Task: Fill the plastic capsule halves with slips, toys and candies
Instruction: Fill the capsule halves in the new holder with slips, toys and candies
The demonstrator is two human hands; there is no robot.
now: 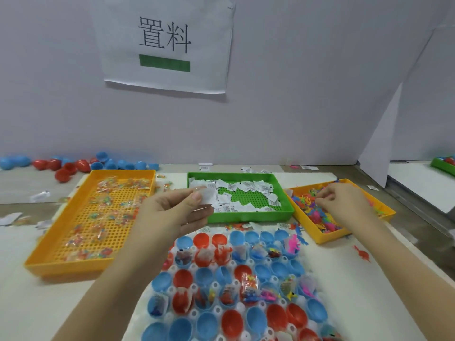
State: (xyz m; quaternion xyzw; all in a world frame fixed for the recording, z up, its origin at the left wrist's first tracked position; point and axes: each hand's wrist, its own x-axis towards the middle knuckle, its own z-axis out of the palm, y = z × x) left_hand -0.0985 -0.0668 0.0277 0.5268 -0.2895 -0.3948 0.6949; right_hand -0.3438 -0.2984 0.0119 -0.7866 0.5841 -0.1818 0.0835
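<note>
Resting on white table (pixel 29 303): capsule halves (pixel 231 321).

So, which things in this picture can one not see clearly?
- Head view: whether the right hand holds a toy in the toy tray; its curled fingers hide this.
- Print on the slip in the left hand: blurred and too small.
- Nearest capsule halves: cut off by the bottom edge.
- Second green tray: cut off by the right edge.
</note>
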